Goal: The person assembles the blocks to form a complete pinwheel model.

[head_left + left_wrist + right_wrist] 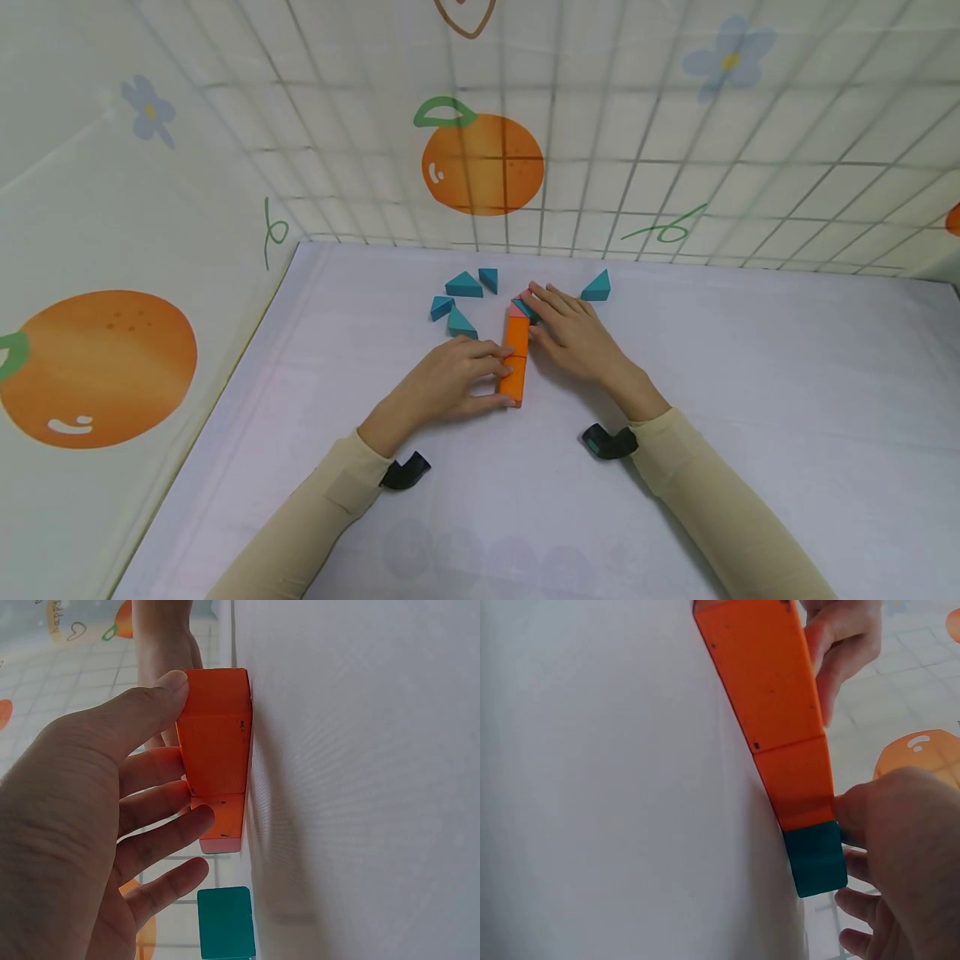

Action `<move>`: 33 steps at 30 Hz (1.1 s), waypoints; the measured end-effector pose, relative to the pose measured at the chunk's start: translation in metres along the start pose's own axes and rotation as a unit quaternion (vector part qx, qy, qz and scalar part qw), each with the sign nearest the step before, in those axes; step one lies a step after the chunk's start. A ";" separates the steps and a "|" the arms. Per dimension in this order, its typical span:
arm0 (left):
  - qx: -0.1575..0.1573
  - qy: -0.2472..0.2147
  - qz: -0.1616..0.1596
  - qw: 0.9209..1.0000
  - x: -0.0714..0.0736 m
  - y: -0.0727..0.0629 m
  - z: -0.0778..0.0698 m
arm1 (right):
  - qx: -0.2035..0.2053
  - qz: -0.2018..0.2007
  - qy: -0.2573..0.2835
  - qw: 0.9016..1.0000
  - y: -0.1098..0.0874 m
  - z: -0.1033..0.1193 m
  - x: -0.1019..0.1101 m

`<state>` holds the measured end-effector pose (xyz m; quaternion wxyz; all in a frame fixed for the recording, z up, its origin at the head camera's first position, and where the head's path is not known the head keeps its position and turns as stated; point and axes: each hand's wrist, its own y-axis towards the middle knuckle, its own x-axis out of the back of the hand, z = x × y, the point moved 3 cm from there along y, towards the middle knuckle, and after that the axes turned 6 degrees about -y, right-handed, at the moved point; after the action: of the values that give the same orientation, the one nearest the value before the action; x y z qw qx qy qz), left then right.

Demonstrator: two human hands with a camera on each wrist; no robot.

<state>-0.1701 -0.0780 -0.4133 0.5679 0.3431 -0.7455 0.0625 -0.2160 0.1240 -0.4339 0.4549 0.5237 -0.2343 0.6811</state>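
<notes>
Two orange blocks (517,337) stand end to end in a row on the white table, joined at the far end by pink triangular blocks (518,309). A teal triangular block (816,859) sits against them, partly covered by fingers. My left hand (459,379) touches the left side of the orange blocks with spread fingers, its thumb at the near end. At the far end my right hand (576,333) holds the teal block between thumb and fingers, its thumb close to the orange side. The fingers hide part of the pink and teal pieces.
Several teal triangular blocks (464,285) lie left of the row's far end. Another teal triangle (597,286) rests beyond the right hand. A patterned curtain (585,167) closes off the table's back edge, and a printed sheet (97,208) hangs along the left.
</notes>
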 end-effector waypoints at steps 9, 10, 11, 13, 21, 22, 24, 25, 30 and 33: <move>0.006 0.000 0.005 1.000 0.000 0.000 0.000 | 0.001 -0.004 -0.005 1.000 0.000 -0.001 -0.001; 0.007 0.000 0.006 1.000 0.000 0.000 0.000 | 0.000 -0.004 -0.005 1.000 0.000 -0.001 -0.001; 0.007 0.000 0.006 1.000 0.000 0.000 0.000 | 0.000 -0.004 -0.005 1.000 0.000 -0.001 -0.001; 0.009 0.001 0.007 1.000 0.000 0.000 0.000 | -0.002 -0.003 -0.004 1.000 0.000 -0.001 -0.001; 0.011 -0.001 0.008 1.000 0.000 0.000 0.000 | -0.005 -0.001 0.000 1.000 0.000 0.000 0.000; 0.011 -0.001 0.008 1.000 0.000 0.000 0.000 | -0.005 -0.001 0.001 1.000 0.000 0.000 0.000; 0.011 0.000 0.009 1.000 -0.001 0.000 0.000 | -0.004 -0.003 0.003 1.000 0.000 0.000 0.000; 0.012 0.001 0.009 1.000 -0.001 0.000 0.000 | -0.003 -0.003 0.003 1.000 0.000 0.000 0.000; 0.011 0.000 0.012 1.000 -0.001 0.000 0.000 | -0.002 -0.001 0.003 1.000 0.000 0.000 -0.001; 0.010 -0.001 0.011 1.000 -0.001 0.001 -0.001 | -0.002 0.003 0.000 1.000 0.000 0.000 -0.002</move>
<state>-0.1699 -0.0767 -0.4139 0.5628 0.3402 -0.7495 0.0760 -0.2164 0.1234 -0.4358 0.4540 0.5220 -0.2370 0.6820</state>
